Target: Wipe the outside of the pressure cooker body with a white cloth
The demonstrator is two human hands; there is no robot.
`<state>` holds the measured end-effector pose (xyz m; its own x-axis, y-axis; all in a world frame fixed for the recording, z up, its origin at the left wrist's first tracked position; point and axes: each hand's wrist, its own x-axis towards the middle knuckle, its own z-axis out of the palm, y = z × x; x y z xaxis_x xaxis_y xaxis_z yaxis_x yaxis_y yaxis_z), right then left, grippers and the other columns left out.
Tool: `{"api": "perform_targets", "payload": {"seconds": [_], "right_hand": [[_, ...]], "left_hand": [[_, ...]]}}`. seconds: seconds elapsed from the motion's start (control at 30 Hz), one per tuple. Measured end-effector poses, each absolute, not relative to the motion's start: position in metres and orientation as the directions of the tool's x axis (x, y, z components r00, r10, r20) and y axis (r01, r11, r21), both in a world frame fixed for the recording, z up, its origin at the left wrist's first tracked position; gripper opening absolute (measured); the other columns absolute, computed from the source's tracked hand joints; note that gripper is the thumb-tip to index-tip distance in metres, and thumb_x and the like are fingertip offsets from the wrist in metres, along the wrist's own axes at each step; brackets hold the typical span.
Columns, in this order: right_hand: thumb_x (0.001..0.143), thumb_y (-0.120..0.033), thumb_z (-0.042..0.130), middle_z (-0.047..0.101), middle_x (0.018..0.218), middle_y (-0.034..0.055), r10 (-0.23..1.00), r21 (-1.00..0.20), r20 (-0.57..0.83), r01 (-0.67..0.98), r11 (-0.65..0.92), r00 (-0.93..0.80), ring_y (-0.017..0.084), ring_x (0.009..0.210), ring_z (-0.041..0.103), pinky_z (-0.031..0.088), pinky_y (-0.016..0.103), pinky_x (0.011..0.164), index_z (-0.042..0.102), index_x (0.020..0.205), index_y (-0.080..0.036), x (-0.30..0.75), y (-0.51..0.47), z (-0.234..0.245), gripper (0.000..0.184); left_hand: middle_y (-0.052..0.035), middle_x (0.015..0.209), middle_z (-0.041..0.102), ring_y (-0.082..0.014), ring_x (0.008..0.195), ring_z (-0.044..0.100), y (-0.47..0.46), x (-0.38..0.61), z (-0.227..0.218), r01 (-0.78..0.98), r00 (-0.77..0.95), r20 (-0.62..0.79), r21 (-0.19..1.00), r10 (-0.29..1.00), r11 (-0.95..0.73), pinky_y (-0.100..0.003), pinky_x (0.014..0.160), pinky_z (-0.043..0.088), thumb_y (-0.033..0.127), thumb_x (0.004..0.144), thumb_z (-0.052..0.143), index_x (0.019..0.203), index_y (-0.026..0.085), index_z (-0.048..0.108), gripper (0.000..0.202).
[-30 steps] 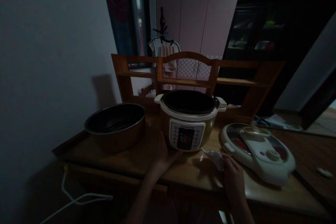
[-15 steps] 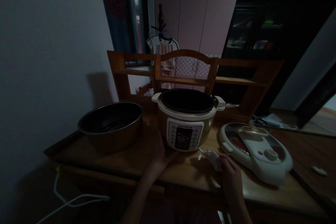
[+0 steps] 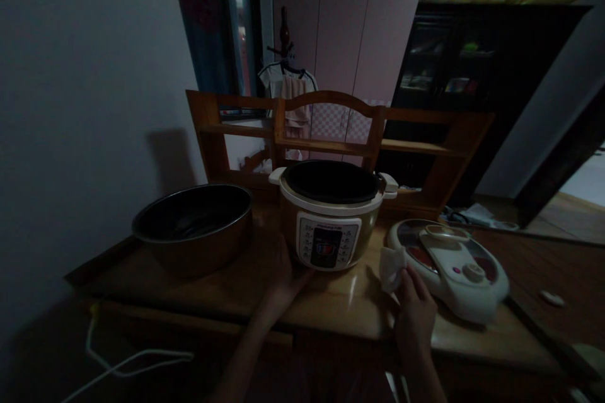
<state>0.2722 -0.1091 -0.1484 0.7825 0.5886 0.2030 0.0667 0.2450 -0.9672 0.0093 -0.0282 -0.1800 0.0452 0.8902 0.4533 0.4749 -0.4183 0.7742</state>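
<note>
An electric pressure cooker (image 3: 366, 233) with a white rim and a printed control panel stands upright, its lid off and its dark inside showing. Against its lower left side rests my left hand (image 3: 282, 283), fingers stretched along the body and thumb spread under the panel. My right hand (image 3: 416, 302) is closed on a crumpled white tissue (image 3: 391, 267), held just right of the cooker and apart from it. Close by on the right lies the cooker's white lid (image 3: 477, 299) with a knob and dark panes. To the left sits a wide dark-lined pot (image 3: 203, 258).
The wooden desk (image 3: 340, 318) has a shelf rack (image 3: 326, 146) along its back edge. A white cable (image 3: 137, 357) hangs at the lower left. A wall (image 3: 85, 107) closes the left side. A small pale object (image 3: 551, 298) lies on the brown surface at right.
My right hand has lifted the tissue slightly away from the cooker's base, and the tissue now stands more upright. My left hand stays at the cooker. The view has shifted slightly.
</note>
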Motion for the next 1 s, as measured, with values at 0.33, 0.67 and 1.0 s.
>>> {"api": "perform_targets", "payload": {"seconds": [0.33, 0.67, 1.0], "right_hand": [[0.099, -0.033, 0.048, 0.059, 0.14, 0.0064, 0.53, -0.727, 0.687, 0.478, 0.493, 0.497, 0.023, 0.131, 0.054, 0.042, 0.041, 0.11, 0.057, 0.138, -0.026, 0.186, -0.099, -0.072, 0.04], [0.1, -0.03, 0.047, 0.056, 0.143, 0.0072, 0.538, -0.687, 0.718, 0.574, 0.445, 0.442, 0.024, 0.13, 0.055, 0.046, 0.037, 0.105, 0.053, 0.141, -0.025, 0.179, -0.09, -0.098, 0.042], [0.098, -0.035, 0.047, 0.06, 0.138, 0.0076, 0.609, -0.77, 0.619, 0.536, 0.347, 0.496, 0.026, 0.129, 0.056, 0.048, 0.038, 0.102, 0.057, 0.138, -0.023, 0.175, -0.1, -0.13, 0.042]], "left_hand": [[-0.0212, 0.165, 0.007, -0.0338, 0.152, 0.01, -0.021, 0.008, -0.192, 0.465, 0.052, 0.504, 0.752, 0.862, -0.467, -0.055, 0.121, 0.02, 0.052, 0.081, 0.068, 0.157, 0.02, -0.004, 0.11], [-0.0205, 0.165, 0.005, -0.0341, 0.152, 0.009, -0.022, 0.007, -0.19, 0.44, 0.054, 0.462, 0.784, 0.885, -0.437, -0.056, 0.122, 0.018, 0.052, 0.079, 0.07, 0.157, 0.019, -0.003, 0.112], [-0.0192, 0.165, 0.003, -0.0316, 0.153, 0.008, -0.025, 0.007, -0.189, 0.468, 0.06, 0.465, 0.768, 0.883, -0.436, -0.053, 0.122, 0.019, 0.053, 0.082, 0.067, 0.157, 0.02, -0.006, 0.109]]}}
